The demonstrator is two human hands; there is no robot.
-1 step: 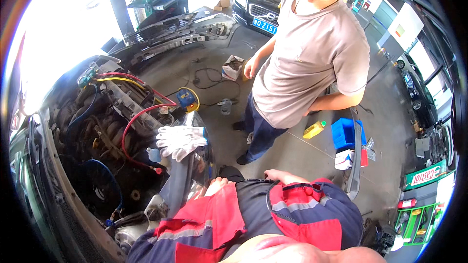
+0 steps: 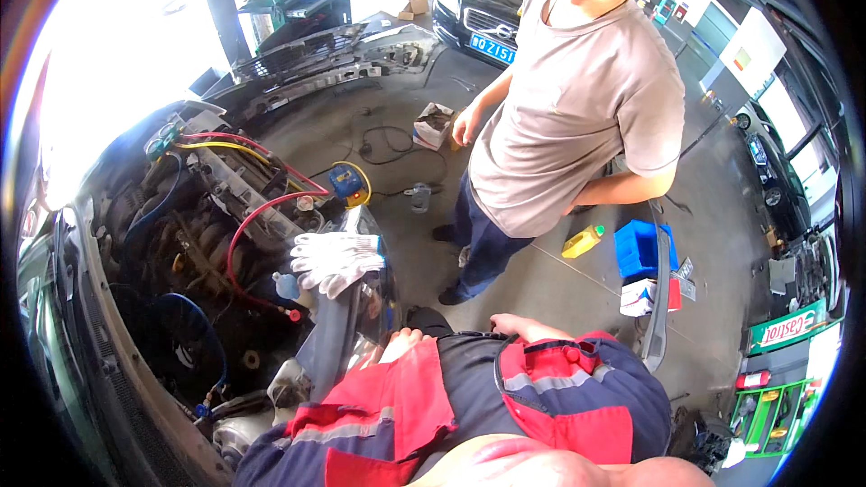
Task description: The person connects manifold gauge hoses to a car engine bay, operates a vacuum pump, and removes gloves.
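My left hand [image 2: 404, 344] rests low by my lap, beside the clear headlight edge of the open car front. Its visible fingers are bent in and close together, with nothing seen in them. My right hand [image 2: 525, 326] lies against the dark trousers at my waist, its fingers mostly hidden. Nearest to my left hand, a pair of white knitted work gloves [image 2: 336, 261] lies on the car's front edge. Red, yellow and blue hoses run from a gauge set [image 2: 162, 142] across the engine bay [image 2: 180, 252]. A pale blue cap or bulb [image 2: 286, 286] sits below the gloves.
A person in a beige T-shirt [image 2: 586, 108] stands ahead of me. On the floor are a yellow bottle [image 2: 584, 241], a blue bin [image 2: 637, 248], an open carton [image 2: 433, 126] and dark cables. A removed bumper [image 2: 316, 77] and a black car [image 2: 478, 13] stand farther back.
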